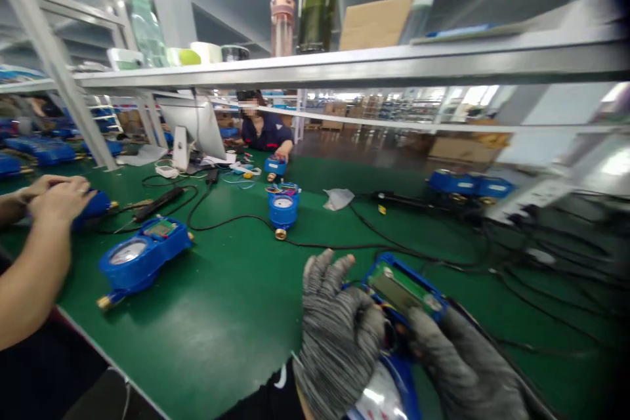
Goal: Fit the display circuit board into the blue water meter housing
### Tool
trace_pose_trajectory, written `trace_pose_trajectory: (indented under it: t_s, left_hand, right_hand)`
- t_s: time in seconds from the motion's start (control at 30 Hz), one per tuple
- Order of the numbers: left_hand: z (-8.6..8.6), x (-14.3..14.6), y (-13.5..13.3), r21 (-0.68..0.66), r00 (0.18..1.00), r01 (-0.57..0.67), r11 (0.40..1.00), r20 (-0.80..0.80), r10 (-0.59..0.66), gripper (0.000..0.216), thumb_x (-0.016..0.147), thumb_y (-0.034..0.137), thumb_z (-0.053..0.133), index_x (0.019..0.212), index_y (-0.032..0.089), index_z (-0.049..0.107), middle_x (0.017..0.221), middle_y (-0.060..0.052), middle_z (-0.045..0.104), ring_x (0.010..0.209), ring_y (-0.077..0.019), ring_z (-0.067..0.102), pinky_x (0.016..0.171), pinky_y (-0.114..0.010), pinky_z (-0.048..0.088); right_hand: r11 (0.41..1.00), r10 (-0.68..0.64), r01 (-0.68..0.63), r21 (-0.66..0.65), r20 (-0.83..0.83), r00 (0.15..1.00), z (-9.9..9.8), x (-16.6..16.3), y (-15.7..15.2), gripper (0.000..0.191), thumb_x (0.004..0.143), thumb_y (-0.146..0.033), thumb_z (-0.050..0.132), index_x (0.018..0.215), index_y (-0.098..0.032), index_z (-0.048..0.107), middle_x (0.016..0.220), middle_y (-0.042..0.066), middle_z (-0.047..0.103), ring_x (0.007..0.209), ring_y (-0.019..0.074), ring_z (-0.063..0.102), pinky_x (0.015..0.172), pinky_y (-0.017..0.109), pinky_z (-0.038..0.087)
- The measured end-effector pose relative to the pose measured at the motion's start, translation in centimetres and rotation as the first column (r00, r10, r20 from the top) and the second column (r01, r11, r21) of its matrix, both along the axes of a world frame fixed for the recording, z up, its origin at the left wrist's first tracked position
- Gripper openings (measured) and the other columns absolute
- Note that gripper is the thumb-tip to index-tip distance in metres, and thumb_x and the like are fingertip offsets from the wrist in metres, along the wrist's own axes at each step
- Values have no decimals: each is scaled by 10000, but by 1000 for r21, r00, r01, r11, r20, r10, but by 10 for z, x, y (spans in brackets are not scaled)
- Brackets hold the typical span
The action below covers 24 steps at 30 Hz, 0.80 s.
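We hold a blue meter low and close to us, at the near edge of the green table, with both hands in grey knit gloves. Our left hand lies wide against the meter's left flank. Its fingers are splayed and point up, and the palm presses on the casing rather than curling round it. Our right hand is closed on the meter's right side, thumb by the edge of the display module. That module sits tilted on top of the meter: a flat rectangular box with a blue plastic rim and a pale greenish screen.

We judge the meter heavy for its bulk and quite stiff. It has a rounded body in a glossy moulded shell, and similar ones nearby show brass-coloured ends. The smooth plastic could slip, though the knit gloves should give grip. The screen looks the fragile part, so the rounded body below the module is the place to take hold.

Left of the meter and farther out lies a second meter, its round glazed dial and brass end showing. Farther left still, a co-worker's hands rest bare on another blue piece. Straight beyond the meter, a small meter stands among thin black cables that lie limp across the matt surface.
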<state>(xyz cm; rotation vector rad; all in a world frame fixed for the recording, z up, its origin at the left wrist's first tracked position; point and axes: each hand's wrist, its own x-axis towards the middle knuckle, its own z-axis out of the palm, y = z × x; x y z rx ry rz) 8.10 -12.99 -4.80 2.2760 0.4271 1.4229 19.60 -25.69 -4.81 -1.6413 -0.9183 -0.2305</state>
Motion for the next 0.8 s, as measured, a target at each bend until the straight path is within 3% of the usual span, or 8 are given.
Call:
trace_pose_trajectory:
  t_s: [0.1,0.13,0.3,0.63,0.8]
  left_hand:
    - [0,2,4,1,999,42,999,-5,-42,98,864,133,593,873,219,640,1384,-53,578,1413,-309,379,1150,-681,343]
    - [0,2,6,3,999,50,999,4,-50,99,864,131,592,873,218,639,1382,-55,579,1411,-309,379,1146,-679,346]
    - [-4,4,8,-8,996,90,996,0,-90,95,881,141,581,869,211,644,1385,-62,568,1426,-307,345,1129,-664,376]
    - [-10,7,9,-122,991,136,983,29,-134,91,904,152,573,890,211,642,1368,-75,569,1392,-295,402,1098,-641,432]
    - [-6,5,9,-93,991,125,988,48,-121,108,913,141,562,863,213,625,1380,-65,561,1400,-283,392,1105,-639,426]
  right_hand:
    - [990,-125,120,-73,-59,990,10,-11,-5,229,829,-462,690,799,-243,750,866,88,736,793,312,703,669,385,638]
    - [988,-153,153,-8,-107,982,12,-15,-1,231,827,-451,671,793,-233,739,856,86,739,765,302,705,648,371,637]
    - [996,-48,65,58,-264,963,11,-24,17,253,851,-439,665,916,-204,731,916,77,744,776,274,717,694,344,638]
    - [995,-14,40,90,-270,963,16,-27,16,291,853,-456,682,978,-200,741,943,83,743,828,283,722,744,347,638]
    - [988,-81,101,118,-160,984,20,-31,17,259,853,-432,666,961,-214,757,909,79,746,813,276,727,732,333,640]
